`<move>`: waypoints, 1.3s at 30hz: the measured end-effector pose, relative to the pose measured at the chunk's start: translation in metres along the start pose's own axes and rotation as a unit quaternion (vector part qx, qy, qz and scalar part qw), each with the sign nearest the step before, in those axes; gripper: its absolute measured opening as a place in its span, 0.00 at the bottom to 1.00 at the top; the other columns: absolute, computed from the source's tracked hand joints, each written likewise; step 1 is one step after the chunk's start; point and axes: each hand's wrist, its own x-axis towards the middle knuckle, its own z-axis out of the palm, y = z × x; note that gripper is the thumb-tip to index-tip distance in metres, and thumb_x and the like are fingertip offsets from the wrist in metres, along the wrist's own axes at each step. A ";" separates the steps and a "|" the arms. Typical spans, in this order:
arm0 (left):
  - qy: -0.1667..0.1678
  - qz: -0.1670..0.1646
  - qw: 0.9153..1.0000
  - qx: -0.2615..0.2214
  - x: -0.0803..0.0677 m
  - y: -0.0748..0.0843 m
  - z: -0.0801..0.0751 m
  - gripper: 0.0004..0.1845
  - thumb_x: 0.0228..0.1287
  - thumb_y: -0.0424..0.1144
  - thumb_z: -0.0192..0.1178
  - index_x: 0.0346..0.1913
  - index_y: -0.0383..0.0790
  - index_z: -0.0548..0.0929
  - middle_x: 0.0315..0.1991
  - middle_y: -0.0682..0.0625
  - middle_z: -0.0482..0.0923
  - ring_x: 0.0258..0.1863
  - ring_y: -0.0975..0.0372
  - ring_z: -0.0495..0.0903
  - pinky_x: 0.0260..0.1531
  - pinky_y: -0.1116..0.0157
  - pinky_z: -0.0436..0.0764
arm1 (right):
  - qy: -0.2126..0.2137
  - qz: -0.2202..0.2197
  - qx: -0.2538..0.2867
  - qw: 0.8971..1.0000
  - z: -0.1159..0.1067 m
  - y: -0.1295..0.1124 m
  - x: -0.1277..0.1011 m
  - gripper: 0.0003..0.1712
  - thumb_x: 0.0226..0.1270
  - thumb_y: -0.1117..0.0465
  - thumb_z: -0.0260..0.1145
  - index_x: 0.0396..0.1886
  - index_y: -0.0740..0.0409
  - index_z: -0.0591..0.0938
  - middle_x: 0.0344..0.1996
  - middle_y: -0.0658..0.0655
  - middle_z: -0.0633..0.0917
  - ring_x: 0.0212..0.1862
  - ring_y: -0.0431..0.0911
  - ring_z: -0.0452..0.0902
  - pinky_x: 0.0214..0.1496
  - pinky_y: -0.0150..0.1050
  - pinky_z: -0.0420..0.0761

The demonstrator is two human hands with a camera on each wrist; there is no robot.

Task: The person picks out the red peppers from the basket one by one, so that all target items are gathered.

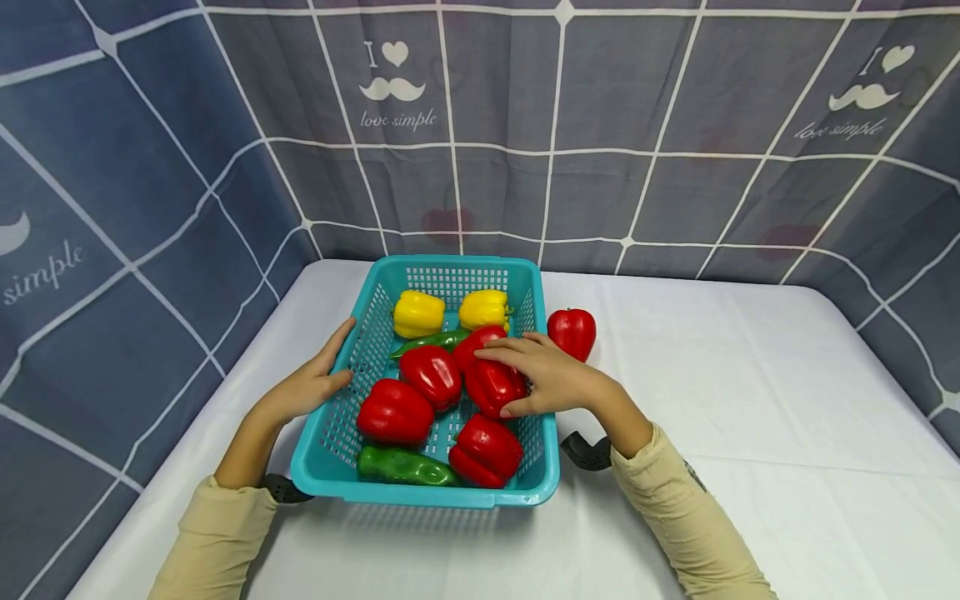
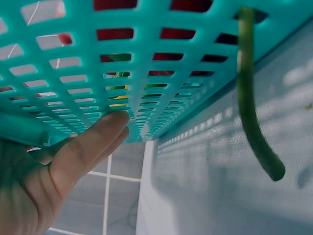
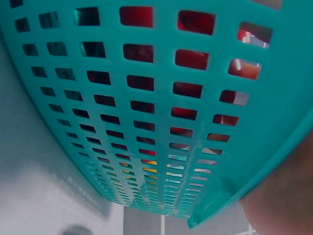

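Observation:
A teal mesh basket (image 1: pixel 457 262) on the white table holds several peppers: two yellow ones (image 1: pixel 417 313) at the back, a long green one (image 1: pixel 431 340), several red ones (image 1: pixel 393 410) and a green one (image 1: pixel 401 467) at the front. My right hand (image 1: pixel 536 375) reaches over the right rim and grips a red pepper (image 1: pixel 487 390) between fingers and thumb. My left hand (image 1: pixel 315 379) rests with straight fingers against the basket's left wall (image 2: pixel 146 58). In the left wrist view, the left hand's fingers (image 2: pixel 93 142) touch the mesh. The right wrist view shows the wall (image 3: pixel 146 112) and red peppers (image 3: pixel 195 22) behind it.
One more red pepper (image 1: pixel 572 332) stands on the table just outside the basket's right wall. A green stem (image 2: pixel 252 112) pokes out through the mesh. Blue checked curtains (image 1: pixel 675 125) close off the back and both sides. White table surface (image 1: pixel 750 400) stretches to the right.

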 end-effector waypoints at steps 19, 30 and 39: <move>0.000 -0.003 1.000 0.000 0.000 0.001 0.000 0.40 0.64 0.27 0.40 0.71 0.41 0.29 0.71 0.34 0.30 0.65 0.35 0.46 0.48 0.40 0.70 | 0.044 0.018 0.069 0.996 -0.009 -0.003 -0.007 0.44 0.45 0.49 0.73 0.64 0.48 0.68 0.60 0.52 0.72 0.62 0.48 0.64 0.48 0.42 0.79; 0.001 0.000 1.000 0.000 0.000 0.001 0.000 0.40 0.63 0.27 0.39 0.71 0.40 0.29 0.71 0.34 0.29 0.65 0.35 0.45 0.48 0.40 0.69 | 0.059 0.018 0.086 0.994 -0.015 -0.005 -0.012 0.44 0.44 0.50 0.74 0.64 0.47 0.68 0.61 0.53 0.71 0.62 0.49 0.63 0.47 0.42 0.79; 0.000 -0.006 1.000 0.004 0.000 0.001 0.000 0.40 0.63 0.27 0.40 0.71 0.40 0.29 0.71 0.34 0.29 0.64 0.35 0.45 0.49 0.39 0.69 | 0.094 0.006 0.119 0.988 -0.024 -0.003 -0.018 0.44 0.44 0.51 0.74 0.63 0.50 0.68 0.61 0.52 0.71 0.62 0.48 0.64 0.47 0.43 0.79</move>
